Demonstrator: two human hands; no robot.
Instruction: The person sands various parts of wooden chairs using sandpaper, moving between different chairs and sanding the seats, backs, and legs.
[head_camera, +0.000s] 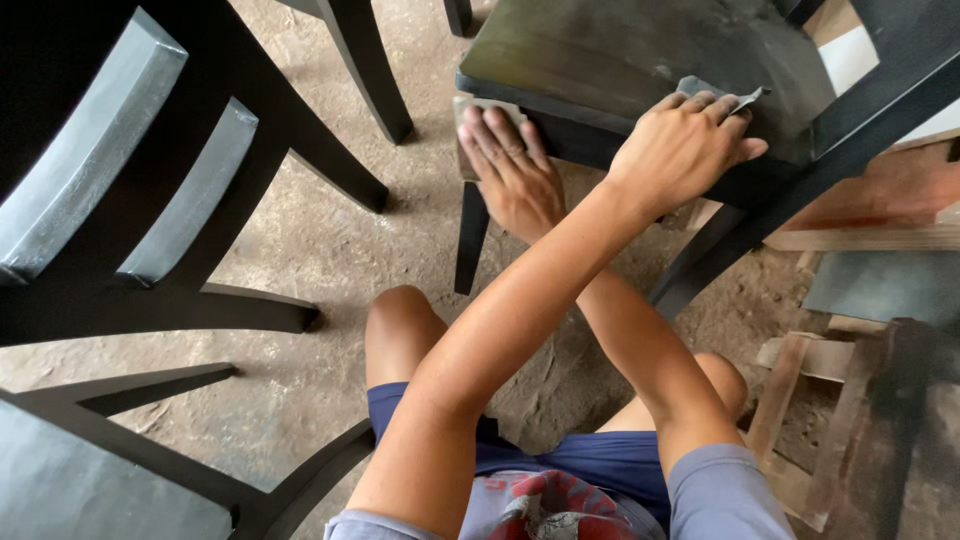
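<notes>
My arms are crossed over my knees. My left hand (690, 145) reaches to the right and rests on the front edge of a dark chair seat (620, 50), its fingers closed over a grey sheet of sandpaper (722, 95). My right hand (512, 170) passes under the left arm. It presses a small tan piece of sandpaper (478, 105) flat against the seat's front left corner, above the chair leg (468, 240).
A black chair with grey back slats (150, 190) lies on its side at the left. Another black chair leg (375, 70) stands behind it. Wooden offcuts (800, 370) and boards are stacked at the right on the dusty concrete floor (300, 250).
</notes>
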